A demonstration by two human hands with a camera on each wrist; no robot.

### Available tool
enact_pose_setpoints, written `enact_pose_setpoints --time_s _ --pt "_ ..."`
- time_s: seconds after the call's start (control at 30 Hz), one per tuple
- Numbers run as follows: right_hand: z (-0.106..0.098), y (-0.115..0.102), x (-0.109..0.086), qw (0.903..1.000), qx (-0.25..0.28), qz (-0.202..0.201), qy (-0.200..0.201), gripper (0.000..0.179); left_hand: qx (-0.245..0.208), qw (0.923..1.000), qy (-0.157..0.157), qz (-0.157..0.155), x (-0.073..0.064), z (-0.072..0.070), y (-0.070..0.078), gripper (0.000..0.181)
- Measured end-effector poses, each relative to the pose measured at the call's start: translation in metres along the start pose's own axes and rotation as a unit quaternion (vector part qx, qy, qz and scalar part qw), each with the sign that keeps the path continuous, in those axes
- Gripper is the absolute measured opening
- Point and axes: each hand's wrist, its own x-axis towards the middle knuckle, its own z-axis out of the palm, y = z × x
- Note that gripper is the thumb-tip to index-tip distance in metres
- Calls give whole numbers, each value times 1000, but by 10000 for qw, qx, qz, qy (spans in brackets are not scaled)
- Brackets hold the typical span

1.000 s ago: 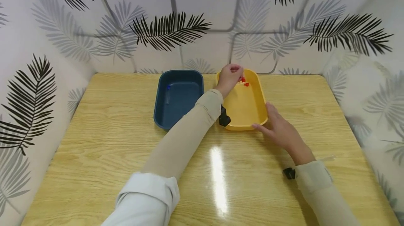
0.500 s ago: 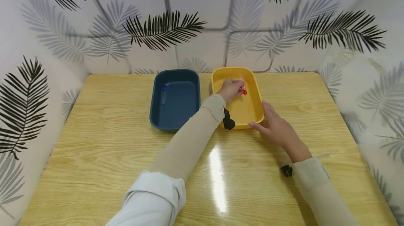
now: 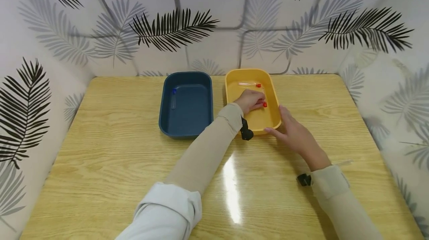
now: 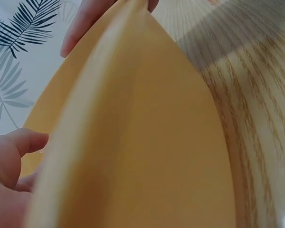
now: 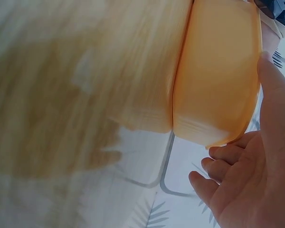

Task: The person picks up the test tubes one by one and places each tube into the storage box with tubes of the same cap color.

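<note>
Inside the yellow tray (image 3: 230, 83), my left hand (image 3: 249, 100) pinches a clear tube with a red cap (image 3: 264, 104) near its fingertips. Much of that tube is hidden by the fingers. A second red-capped tube (image 3: 248, 84) lies crosswise at the tray's far end. My right hand (image 3: 296, 136) holds the tray's near right corner, thumb at the front and fingers along the right side. In the right wrist view its lower fingers (image 5: 205, 187) hang loosely curved beside the wall. Across the left wrist view, the tray wall (image 4: 156, 118) partly covers the left hand (image 4: 9, 166).
A dark blue tray (image 3: 187, 134) stands left of the yellow one and contains a tube with a blue cap (image 3: 174, 100). Both sit toward the back of the wooden table (image 3: 117, 158). Behind rises a leaf-patterned backdrop (image 3: 214, 24).
My left hand has moved from the yellow tray's far end toward its middle, bringing one red-capped tube along. The other tube has come into fuller view. The right hand keeps its place at the corner.
</note>
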Motion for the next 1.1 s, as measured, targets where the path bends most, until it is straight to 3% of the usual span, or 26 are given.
enact_pose_setpoints --time_s 0.2,0.43,0.67,0.97,1.1 --pt "-1 -1 0 10000 19 -48 1 100 92 9997 -70 -233 -9 1 8 23" --pt "-1 -2 0 10000 -20 13 -39 102 -66 9993 -335 -170 -7 -2 4 25" --pt "0 -1 -1 10000 -81 6 -7 101 -90 9996 -239 -107 3 -4 -4 22" --pt "-2 0 -1 10000 -39 52 -17 101 1 9997 -151 -189 2 -6 -1 30" --pt "-2 2 -1 10000 -46 64 2 101 -46 9999 74 56 5 -6 -3 26"
